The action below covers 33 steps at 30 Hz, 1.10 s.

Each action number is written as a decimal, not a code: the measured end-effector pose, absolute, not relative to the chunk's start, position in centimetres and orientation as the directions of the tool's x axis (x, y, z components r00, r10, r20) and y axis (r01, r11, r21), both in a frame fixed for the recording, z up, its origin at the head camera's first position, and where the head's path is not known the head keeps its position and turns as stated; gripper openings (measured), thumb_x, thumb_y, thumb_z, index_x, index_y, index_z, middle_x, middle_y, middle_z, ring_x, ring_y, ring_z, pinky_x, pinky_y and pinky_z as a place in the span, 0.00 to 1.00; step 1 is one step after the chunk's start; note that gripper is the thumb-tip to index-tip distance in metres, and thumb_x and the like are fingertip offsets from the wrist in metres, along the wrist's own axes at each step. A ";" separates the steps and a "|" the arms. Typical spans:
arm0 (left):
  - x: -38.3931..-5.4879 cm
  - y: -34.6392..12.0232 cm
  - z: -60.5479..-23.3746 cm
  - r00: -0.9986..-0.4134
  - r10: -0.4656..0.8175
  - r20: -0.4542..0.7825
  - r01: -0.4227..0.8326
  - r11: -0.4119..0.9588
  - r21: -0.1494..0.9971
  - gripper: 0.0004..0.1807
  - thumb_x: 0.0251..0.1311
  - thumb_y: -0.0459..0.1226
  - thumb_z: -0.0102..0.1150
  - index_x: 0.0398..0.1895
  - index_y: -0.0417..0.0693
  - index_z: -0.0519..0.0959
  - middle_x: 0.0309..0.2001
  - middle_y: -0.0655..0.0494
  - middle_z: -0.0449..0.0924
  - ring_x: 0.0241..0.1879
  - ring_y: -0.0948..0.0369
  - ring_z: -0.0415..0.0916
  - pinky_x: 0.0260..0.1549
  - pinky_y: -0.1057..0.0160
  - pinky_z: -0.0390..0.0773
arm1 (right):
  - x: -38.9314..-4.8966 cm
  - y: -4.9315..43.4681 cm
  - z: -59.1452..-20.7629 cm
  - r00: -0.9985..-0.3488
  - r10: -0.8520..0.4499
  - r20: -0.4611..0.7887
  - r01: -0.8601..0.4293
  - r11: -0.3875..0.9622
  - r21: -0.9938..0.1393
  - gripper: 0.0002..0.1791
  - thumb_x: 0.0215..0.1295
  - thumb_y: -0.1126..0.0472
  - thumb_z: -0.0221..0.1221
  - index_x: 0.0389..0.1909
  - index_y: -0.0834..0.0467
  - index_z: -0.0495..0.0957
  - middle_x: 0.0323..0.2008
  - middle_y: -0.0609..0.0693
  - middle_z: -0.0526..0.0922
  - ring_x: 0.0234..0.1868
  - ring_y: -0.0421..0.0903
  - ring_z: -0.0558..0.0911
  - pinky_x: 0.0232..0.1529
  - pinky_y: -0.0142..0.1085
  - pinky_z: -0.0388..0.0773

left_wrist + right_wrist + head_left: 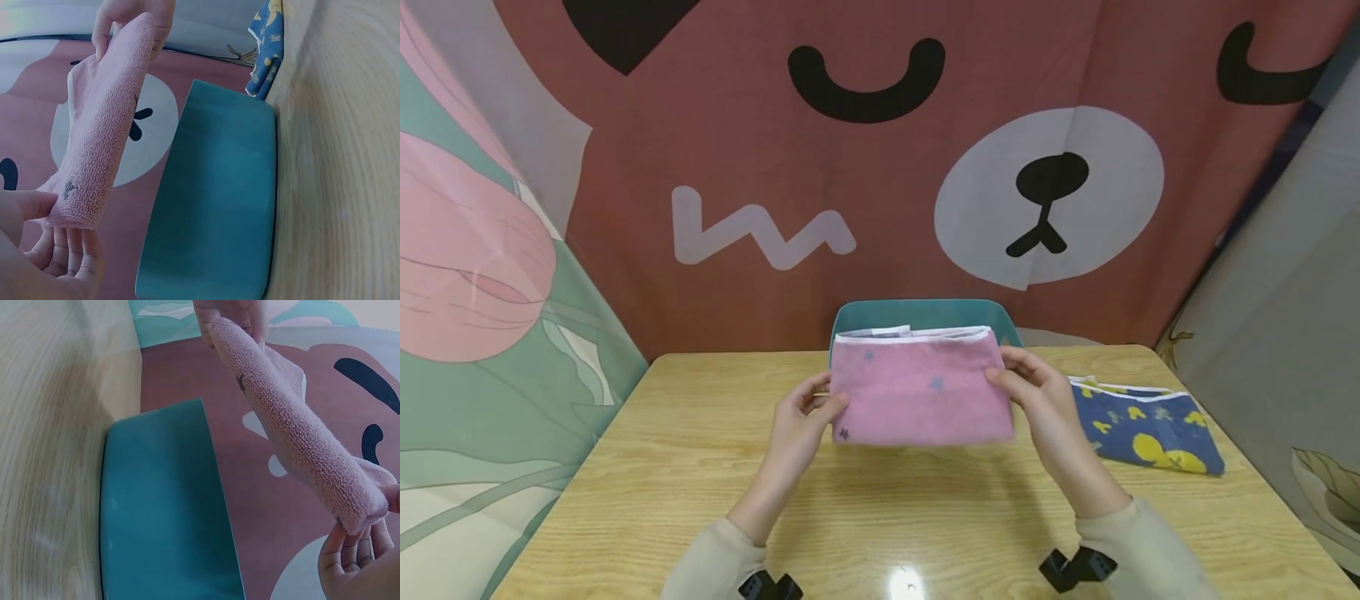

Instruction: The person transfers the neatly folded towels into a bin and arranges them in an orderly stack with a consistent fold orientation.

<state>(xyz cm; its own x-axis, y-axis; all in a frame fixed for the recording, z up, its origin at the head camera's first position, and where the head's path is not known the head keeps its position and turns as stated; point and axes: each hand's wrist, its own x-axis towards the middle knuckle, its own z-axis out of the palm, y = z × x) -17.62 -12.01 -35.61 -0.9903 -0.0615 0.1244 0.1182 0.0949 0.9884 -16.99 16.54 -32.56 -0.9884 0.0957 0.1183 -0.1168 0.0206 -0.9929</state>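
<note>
A folded pink towel (917,387) with small star marks and a white edge is held up in the air between both hands. My left hand (801,421) pinches its left end, thumb on the near face and fingers behind. At the opposite end my right hand (1045,400) grips it the same way. Both wrist views show the towel's thick folded bottom edge, (106,144) raised above the table. Behind it stands a teal bin (925,312), partly hidden by the towel in the head view.
To the right on the wooden table (715,475) lies a folded blue towel (1150,429) with yellow patterns. A brown curtain (880,167) with a bear face hangs just past the table's far edge, and other printed cloths hang at both sides.
</note>
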 end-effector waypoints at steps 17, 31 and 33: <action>-18.9 -10.8 -35.0 -0.973 -0.099 0.207 0.198 0.100 0.975 0.21 0.61 0.29 0.65 0.59 0.36 0.78 0.47 0.44 0.79 0.45 0.53 0.77 0.38 0.71 0.79 | -19.0 16.9 -32.8 -0.967 0.191 0.168 -0.167 0.023 -0.986 0.14 0.65 0.59 0.65 0.51 0.57 0.80 0.39 0.41 0.82 0.44 0.40 0.77 0.44 0.28 0.76; -20.0 -10.2 -34.7 -0.956 -0.098 0.275 0.266 0.098 0.959 0.18 0.60 0.28 0.66 0.55 0.40 0.80 0.47 0.47 0.79 0.43 0.55 0.74 0.38 0.70 0.78 | -20.3 17.0 -32.9 -0.957 0.241 0.162 -0.132 0.136 -0.982 0.23 0.64 0.57 0.67 0.56 0.63 0.78 0.35 0.39 0.80 0.39 0.38 0.76 0.37 0.27 0.75; -20.2 -10.1 -34.5 -0.953 -0.093 0.290 0.280 0.107 0.954 0.18 0.61 0.29 0.65 0.54 0.41 0.80 0.47 0.48 0.79 0.43 0.55 0.74 0.37 0.69 0.78 | -20.6 17.1 -32.9 -0.953 0.247 0.173 -0.139 0.149 -0.979 0.22 0.64 0.57 0.67 0.56 0.63 0.78 0.35 0.38 0.80 0.39 0.37 0.76 0.36 0.27 0.75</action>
<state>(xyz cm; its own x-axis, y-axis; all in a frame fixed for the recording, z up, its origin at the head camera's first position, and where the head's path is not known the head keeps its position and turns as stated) -20.18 -10.14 -34.48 -0.9525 -0.0926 0.2901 0.2801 0.1067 0.9540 -20.64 17.06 -32.87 -0.9534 0.2473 0.1727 -0.1388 0.1486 -0.9791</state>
